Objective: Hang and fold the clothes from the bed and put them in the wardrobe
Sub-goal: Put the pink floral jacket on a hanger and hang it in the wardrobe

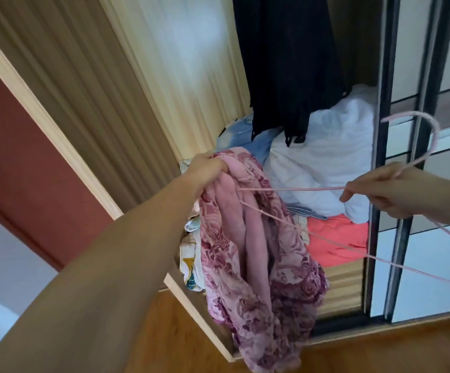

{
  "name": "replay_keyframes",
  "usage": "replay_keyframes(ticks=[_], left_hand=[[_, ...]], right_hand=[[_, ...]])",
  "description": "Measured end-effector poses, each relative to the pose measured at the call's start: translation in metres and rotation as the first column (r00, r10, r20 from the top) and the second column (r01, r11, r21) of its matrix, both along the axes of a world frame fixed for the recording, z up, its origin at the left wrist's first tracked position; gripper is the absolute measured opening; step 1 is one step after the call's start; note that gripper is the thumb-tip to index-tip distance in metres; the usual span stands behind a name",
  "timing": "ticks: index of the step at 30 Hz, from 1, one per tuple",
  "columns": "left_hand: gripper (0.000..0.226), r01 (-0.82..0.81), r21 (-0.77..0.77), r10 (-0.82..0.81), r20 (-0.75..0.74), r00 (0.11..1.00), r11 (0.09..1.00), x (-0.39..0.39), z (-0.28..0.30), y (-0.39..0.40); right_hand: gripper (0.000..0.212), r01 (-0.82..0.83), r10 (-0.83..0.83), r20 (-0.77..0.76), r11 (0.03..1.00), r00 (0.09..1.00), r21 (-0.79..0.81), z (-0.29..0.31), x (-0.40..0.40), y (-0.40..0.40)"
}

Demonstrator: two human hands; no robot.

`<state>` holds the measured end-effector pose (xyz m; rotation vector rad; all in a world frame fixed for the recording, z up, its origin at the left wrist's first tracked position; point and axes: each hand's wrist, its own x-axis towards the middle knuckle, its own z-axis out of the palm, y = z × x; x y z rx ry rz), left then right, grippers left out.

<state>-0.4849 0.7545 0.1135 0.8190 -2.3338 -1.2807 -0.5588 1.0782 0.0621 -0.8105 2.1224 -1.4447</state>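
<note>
My left hand (205,170) grips the bunched top of a pink garment with a dark rose pattern (258,265), which hangs down in front of the open wardrobe (191,63). My right hand (385,192) holds a thin pink wire hanger (293,188) near the base of its hook. The hook curves up to the right, and one arm of the hanger reaches left into the garment's opening.
Inside the wardrobe hangs a black garment (285,63). Below it lie a white bundle (326,162), blue cloth (245,135), a coral piece (336,238) and printed fabrics (190,257). A dark-framed sliding door (385,184) stands at the right. Wooden floor (353,354) lies below.
</note>
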Motion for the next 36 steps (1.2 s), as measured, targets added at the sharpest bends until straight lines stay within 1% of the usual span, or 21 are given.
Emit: replay_keyframes(ticks=[1,3,5,6,7,10,13,16,19,21,22,23,25,27,29,30,31,34,36], left_hand=[[0.02,0.01,-0.026,-0.01,-0.004,1.0,1.0,0.001,0.002,0.0],[0.017,0.034,-0.097,-0.035,-0.011,0.999,0.995,0.002,0.007,0.004],[0.019,0.088,-0.179,-0.095,-0.033,0.995,0.98,0.003,0.011,0.014],[0.02,0.119,-0.224,-0.133,-0.048,0.99,0.967,0.004,0.012,0.02],[0.022,0.14,-0.27,-0.163,-0.067,0.984,0.953,0.005,0.013,0.026],[0.023,0.165,-0.365,-0.228,-0.137,0.964,0.916,0.011,0.023,0.042],[0.026,0.226,-0.458,-0.312,-0.12,0.942,0.86,0.018,0.036,0.05],[0.034,0.253,-0.58,-0.344,-0.05,0.938,0.774,0.027,0.042,0.048],[0.04,0.311,-0.715,-0.334,0.115,0.936,0.626,0.035,0.045,0.038],[0.045,0.381,-0.771,-0.314,0.246,0.917,0.509,0.034,0.046,0.032],[0.048,0.407,-0.783,-0.288,0.3,0.91,0.47,0.034,0.047,0.03],[0.051,0.427,-0.783,-0.258,0.343,0.903,0.453,0.033,0.048,0.029],[0.05,0.462,-0.762,-0.227,0.402,0.887,0.453,0.032,0.05,0.027],[0.046,0.501,-0.707,-0.276,0.418,0.866,0.499,0.029,0.049,0.028],[0.033,0.538,-0.619,-0.342,0.415,0.843,0.573,0.023,0.047,0.035],[0.025,0.552,-0.596,-0.365,0.416,0.833,0.583,0.019,0.045,0.039],[0.023,0.559,-0.595,-0.379,0.411,0.829,0.577,0.015,0.043,0.044],[0.04,0.531,-0.626,-0.39,0.362,0.847,0.571,0.006,0.038,0.054],[0.041,0.498,-0.644,-0.385,0.321,0.865,0.581,0.002,0.035,0.055]], right_hand=[[0.023,0.001,-0.001,0.009,1.0,1.0,0.011,0.001,0.005,-0.007],[0.025,0.02,-0.02,-0.011,0.999,1.0,0.045,0.005,0.013,-0.024],[0.027,0.049,-0.04,-0.106,0.995,0.994,0.085,0.01,0.025,-0.042],[0.027,0.058,-0.047,-0.146,0.995,0.988,0.077,0.011,0.031,-0.052],[0.027,0.065,-0.057,-0.157,0.997,0.986,0.046,0.011,0.037,-0.061],[0.03,0.075,-0.081,-0.098,0.995,0.992,-0.069,0.009,0.05,-0.088],[0.036,0.136,-0.146,-0.083,0.984,0.986,-0.116,0.009,0.054,-0.109],[0.042,0.229,-0.228,0.029,0.954,0.973,-0.195,0.01,0.051,-0.118],[0.038,0.248,-0.211,0.154,0.928,0.965,-0.279,0.015,0.05,-0.118],[0.033,0.237,-0.203,0.144,0.929,0.969,-0.285,0.017,0.048,-0.115],[0.032,0.227,-0.2,0.121,0.933,0.972,-0.28,0.018,0.047,-0.113],[0.033,0.216,-0.198,0.092,0.939,0.976,-0.269,0.018,0.045,-0.111],[0.039,0.195,-0.191,0.042,0.95,0.981,-0.243,0.021,0.041,-0.105],[0.043,0.18,-0.175,0.042,0.949,0.984,-0.26,0.025,0.036,-0.099],[0.043,0.185,-0.18,0.044,0.941,0.983,-0.283,0.027,0.031,-0.093],[0.042,0.198,-0.195,0.037,0.939,0.98,-0.281,0.027,0.028,-0.091],[0.039,0.216,-0.217,0.026,0.937,0.976,-0.274,0.027,0.023,-0.088],[0.031,0.323,-0.346,-0.048,0.91,0.937,-0.261,0.03,0.008,-0.079],[0.033,0.38,-0.434,-0.15,0.878,0.888,-0.292,0.032,0.001,-0.075]])
